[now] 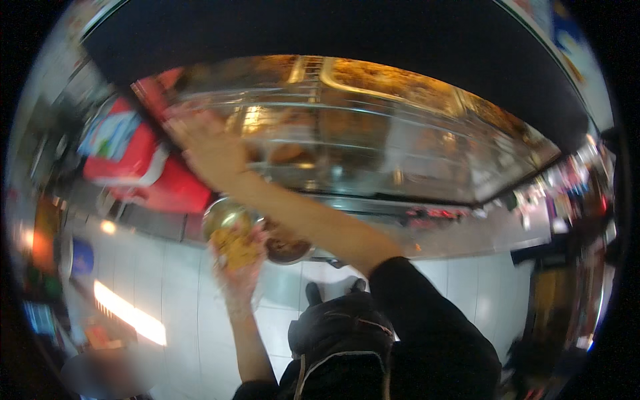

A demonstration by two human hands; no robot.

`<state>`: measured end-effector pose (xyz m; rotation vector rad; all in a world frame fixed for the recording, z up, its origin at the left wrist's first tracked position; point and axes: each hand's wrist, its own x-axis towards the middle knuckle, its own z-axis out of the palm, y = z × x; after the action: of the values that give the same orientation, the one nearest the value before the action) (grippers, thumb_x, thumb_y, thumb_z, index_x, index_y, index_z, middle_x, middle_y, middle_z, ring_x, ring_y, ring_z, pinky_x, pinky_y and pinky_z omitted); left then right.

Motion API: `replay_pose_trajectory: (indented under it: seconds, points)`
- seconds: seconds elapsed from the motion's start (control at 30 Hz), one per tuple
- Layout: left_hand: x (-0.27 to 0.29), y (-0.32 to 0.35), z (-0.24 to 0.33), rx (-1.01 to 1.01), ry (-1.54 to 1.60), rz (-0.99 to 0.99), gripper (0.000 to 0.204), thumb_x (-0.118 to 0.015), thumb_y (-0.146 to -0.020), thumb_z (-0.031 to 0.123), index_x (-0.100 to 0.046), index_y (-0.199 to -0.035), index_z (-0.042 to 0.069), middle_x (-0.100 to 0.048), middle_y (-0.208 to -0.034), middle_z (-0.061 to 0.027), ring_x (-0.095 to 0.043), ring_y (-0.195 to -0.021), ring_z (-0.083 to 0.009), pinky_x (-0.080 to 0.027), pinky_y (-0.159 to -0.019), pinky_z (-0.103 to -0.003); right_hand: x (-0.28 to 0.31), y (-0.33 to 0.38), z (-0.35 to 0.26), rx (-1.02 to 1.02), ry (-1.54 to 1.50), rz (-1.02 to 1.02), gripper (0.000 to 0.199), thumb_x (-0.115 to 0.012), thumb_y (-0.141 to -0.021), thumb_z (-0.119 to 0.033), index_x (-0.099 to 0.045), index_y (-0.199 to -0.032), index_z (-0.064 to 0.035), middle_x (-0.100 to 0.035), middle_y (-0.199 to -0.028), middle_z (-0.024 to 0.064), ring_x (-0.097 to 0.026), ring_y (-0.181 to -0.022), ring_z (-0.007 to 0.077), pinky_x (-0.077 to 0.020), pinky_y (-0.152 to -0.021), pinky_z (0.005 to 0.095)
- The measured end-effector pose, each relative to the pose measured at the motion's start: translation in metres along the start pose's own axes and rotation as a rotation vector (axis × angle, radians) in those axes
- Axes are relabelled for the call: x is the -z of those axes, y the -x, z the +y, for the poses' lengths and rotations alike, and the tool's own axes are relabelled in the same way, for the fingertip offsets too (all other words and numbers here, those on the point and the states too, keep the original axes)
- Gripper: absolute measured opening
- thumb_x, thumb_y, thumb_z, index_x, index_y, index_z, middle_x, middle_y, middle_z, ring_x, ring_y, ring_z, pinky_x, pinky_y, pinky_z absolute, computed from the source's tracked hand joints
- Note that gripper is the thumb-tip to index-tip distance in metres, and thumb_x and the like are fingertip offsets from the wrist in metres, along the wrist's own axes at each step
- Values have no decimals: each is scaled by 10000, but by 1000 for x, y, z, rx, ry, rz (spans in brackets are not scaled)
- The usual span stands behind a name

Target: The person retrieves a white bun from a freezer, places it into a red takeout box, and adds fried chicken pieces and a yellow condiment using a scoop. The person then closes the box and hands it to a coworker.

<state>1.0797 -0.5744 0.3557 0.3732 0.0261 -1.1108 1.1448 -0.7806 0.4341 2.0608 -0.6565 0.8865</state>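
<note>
My left hand (241,283), in what looks like a clear plastic glove, holds yellow-brown food (237,248) on its palm; motion blur hides its exact kind. Just beyond it is a round metal bowl (217,212). Beside that stands a second bowl (288,250) with dark brown contents, partly covered by my right forearm. That arm crosses to the left, and my right hand (212,145) reaches over the left end of a glass display case (360,150). Its fingers are smeared by motion, so their shape and any contact with the glass do not show.
Lit trays of golden food (393,80) sit inside the case. A red plastic container (143,160) with a pale band stands at the counter's left. White floor tiles (180,287) lie below. At the lower left, another person (103,377) is partly visible.
</note>
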Motion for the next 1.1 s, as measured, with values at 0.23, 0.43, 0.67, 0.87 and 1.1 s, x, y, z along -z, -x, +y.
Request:
replay_pose_trajectory:
  seconds: [0.23, 0.43, 0.67, 0.87, 1.1]
  points:
    - [29, 19, -31, 201, 71, -52, 663, -623, -941, 523, -498, -1417, 79, -511, -1390, -202, -485, -1260, -404, -487, -989, -474, 57, 27, 25, -54, -874, 71, 638, -549, -864, -221, -457, -1469, -41, -274, -1619, 185, -221, -1518, 312, -100, -1252, 482]
    - [51, 46, -93, 210, 142, 87, 650, -585, -965, 517, -479, -1444, 91, -523, -1370, -208, -482, -1268, -383, -467, -1009, -509, 80, 148, 123, -97, -636, -96, 656, -543, -867, -200, -419, -1482, -7, -268, -1624, 165, -213, -1520, 305, -102, -1256, 473]
    - [54, 97, -177, 155, 256, 101, 642, -612, -961, 477, -470, -1456, 94, -514, -1378, -234, -483, -1291, -353, -470, -1025, -477, 20, 159, 119, 157, 330, -303, 739, -396, -949, -227, -76, -1596, -67, -8, -1686, 36, -27, -1551, 217, -16, -1271, 418]
    - [52, 119, -198, 126, 177, 223, 626, -617, -960, 481, -502, -1415, 66, -506, -1405, -219, -492, -1293, -350, -477, -1021, -462, -2, 129, 73, 81, 213, -362, 783, -363, -953, -228, 66, -1598, -115, 136, -1676, -16, 56, -1548, 202, 2, -1273, 412]
    - [57, 115, -184, 135, 62, 94, 664, -565, -973, 524, -456, -1438, 62, -529, -1359, -278, -477, -1299, -373, -358, -1117, -506, -27, 95, 38, -60, 70, -114, 774, -391, -948, -197, 15, -1606, -152, 79, -1682, -3, 17, -1548, 216, -7, -1273, 409]
